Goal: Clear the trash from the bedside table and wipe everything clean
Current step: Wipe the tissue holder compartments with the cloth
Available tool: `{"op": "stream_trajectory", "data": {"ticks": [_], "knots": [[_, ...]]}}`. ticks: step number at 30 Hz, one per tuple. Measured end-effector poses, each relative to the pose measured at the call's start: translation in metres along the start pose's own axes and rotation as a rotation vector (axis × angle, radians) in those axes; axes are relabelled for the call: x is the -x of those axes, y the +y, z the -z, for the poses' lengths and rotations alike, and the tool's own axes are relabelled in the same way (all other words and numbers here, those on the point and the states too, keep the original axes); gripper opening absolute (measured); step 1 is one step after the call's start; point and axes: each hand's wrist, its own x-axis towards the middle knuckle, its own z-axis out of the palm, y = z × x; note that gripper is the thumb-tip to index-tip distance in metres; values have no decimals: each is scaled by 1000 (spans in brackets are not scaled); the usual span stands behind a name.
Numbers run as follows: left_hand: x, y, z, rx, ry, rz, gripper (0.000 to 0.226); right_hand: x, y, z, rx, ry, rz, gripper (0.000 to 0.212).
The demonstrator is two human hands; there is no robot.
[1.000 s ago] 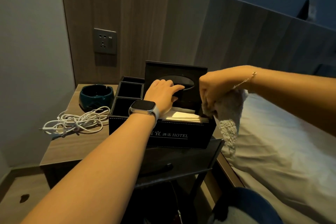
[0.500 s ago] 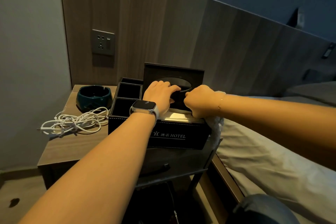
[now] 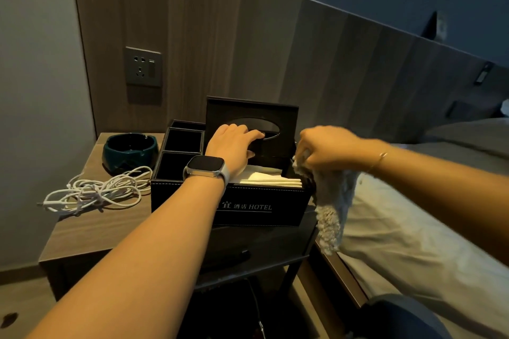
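- Black tissue box stands on the wooden bedside table, toward its right side, with pale lettering ending in "HOTEL" on its front wall.
- Its lid, with an oval slot, is raised upright at the back; white tissues lie stacked inside.
- Three empty black compartments adjoin the box on its left.
- Left hand, a smartwatch on the wrist, holds the raised lid, fingers curled onto its face at the slot.
- Right hand grips a pale, nubby cloth at the box's right end; the cloth hangs down beside the table edge.
- Dark green ashtray sits at the back left, a tangled white cable just in front of it.
- Bed with light sheets lies to the right.
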Motion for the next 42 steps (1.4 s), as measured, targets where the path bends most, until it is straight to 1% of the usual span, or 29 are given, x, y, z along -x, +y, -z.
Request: {"op": "stream_trajectory", "data": {"ticks": [3,6,8,9,12,14,18,20,22,24,26,29,31,34,35,36,38,40,42], "knots": [[0,0,0,-7,-2,5,49,9,-4,-18,-77,-27,12,22],[-1,1,2,-17,-5,1,49,31,-1,-21,-156,-108,44,29],[0,2,3,-18,-13,7,49,41,2,-14,-197,-119,52,25],[0,2,3,-15,-19,8,49,43,5,-8,-219,-96,59,23],[0,2,3,-14,-21,6,49,31,15,14,-222,55,54,21],[1,2,3,-14,-16,5,50,11,13,18,-122,91,61,22],[1,2,3,-22,-7,3,50,-22,-13,-6,175,52,141,23],[1,2,2,-27,-1,-3,50,-28,-25,-17,305,61,172,19],[0,1,2,-33,0,-1,50,-32,-35,-22,396,53,199,17],[1,2,2,-35,-1,8,49,-35,-45,-25,422,23,185,21],[1,3,4,-32,-8,13,49,-33,-53,-26,420,-40,143,25],[2,4,6,-5,-16,4,49,-28,-56,-23,360,-139,73,32],[0,4,6,11,-26,-7,48,-20,-51,-16,289,-182,42,28],[-1,5,4,31,-26,-4,49,-9,-41,0,188,-282,-9,12],[-1,5,4,31,-24,-8,49,-6,-38,6,142,-291,-22,9],[-1,4,3,30,-18,-13,48,-5,-34,11,91,-256,-35,10],[0,3,2,26,2,-26,49,-9,-24,14,28,-101,-72,13],[0,3,2,31,1,-33,50,-16,-21,6,73,0,-95,14],[0,2,2,32,5,-41,50,-19,-26,-8,181,42,-65,10]]}}
